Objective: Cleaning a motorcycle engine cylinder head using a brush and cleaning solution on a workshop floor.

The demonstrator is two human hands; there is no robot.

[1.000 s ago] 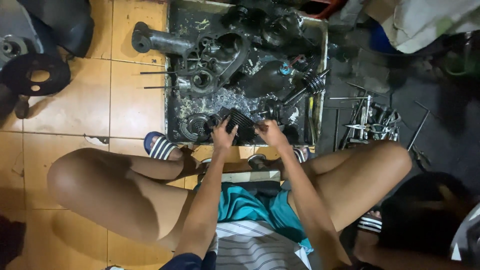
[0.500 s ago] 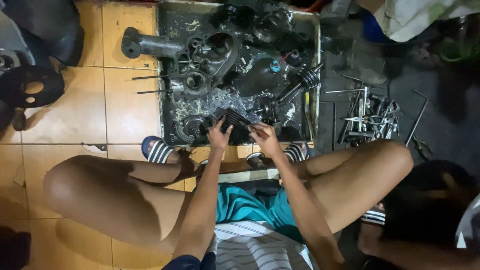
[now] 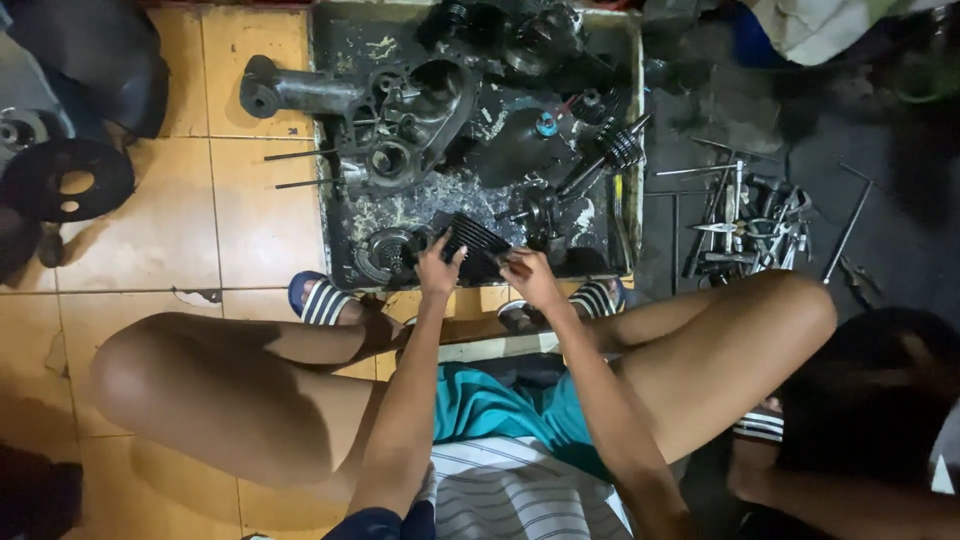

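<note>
- Since half a second ago, both hands have stayed on the black finned part [image 3: 475, 245], barely shifted over the tray's near edge.
- The left hand [image 3: 438, 270] grips the part's left end, fingers closed on it.
- The right hand [image 3: 530, 278] clasps its right end.
- The part sits between them above the greasy metal tray [image 3: 335, 245], beside a round gear [image 3: 385, 255].

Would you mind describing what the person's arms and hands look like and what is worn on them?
Both arms are bare from upper arm to fingertips. The left hand and right hand wear no gloves, and no watch or ring shows. A dark blue sleeve hem sits at the left upper arm.
</note>
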